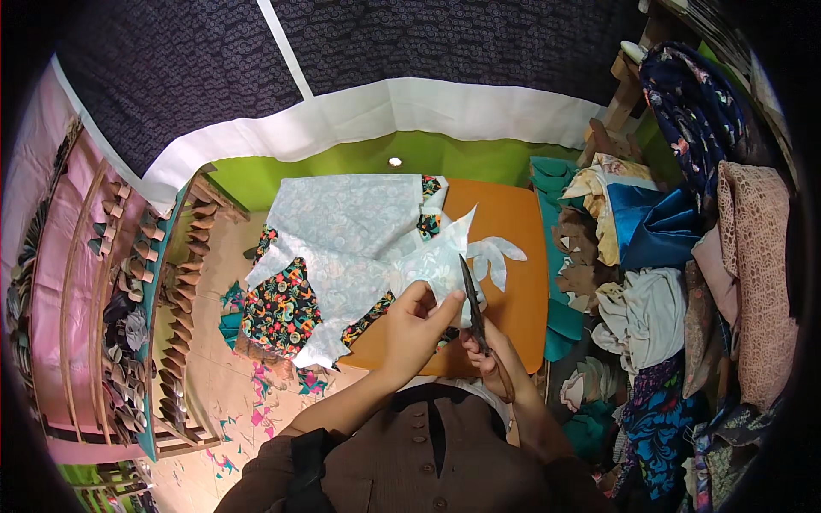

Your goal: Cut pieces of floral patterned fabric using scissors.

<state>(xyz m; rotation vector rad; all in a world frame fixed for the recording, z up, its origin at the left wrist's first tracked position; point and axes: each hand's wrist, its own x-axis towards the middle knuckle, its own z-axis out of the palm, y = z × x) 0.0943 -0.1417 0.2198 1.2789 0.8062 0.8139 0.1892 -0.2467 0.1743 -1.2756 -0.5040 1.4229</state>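
Note:
A large floral cloth (342,227) covers much of the orange table (509,201). Its pale reverse faces up, and dark folds with bright print show at its left and lower edges. My left hand (416,329) is closed at the cloth's near right edge, thumb and fingers pinching it; the exact grip is partly hidden. Just to the right, my right hand (496,355) grips a pair of dark scissors (472,299), blades pointing away from me beside the cloth. Beyond the blades lies a pale leaf-shaped cutout (496,256).
At left, shoe lasts (180,329) line a wooden rack. Piled fabrics (654,299) and teal pieces (556,239) crowd the right side. Pink and teal scraps (265,402) litter the floor. A dark patterned curtain (453,43) hangs behind the table.

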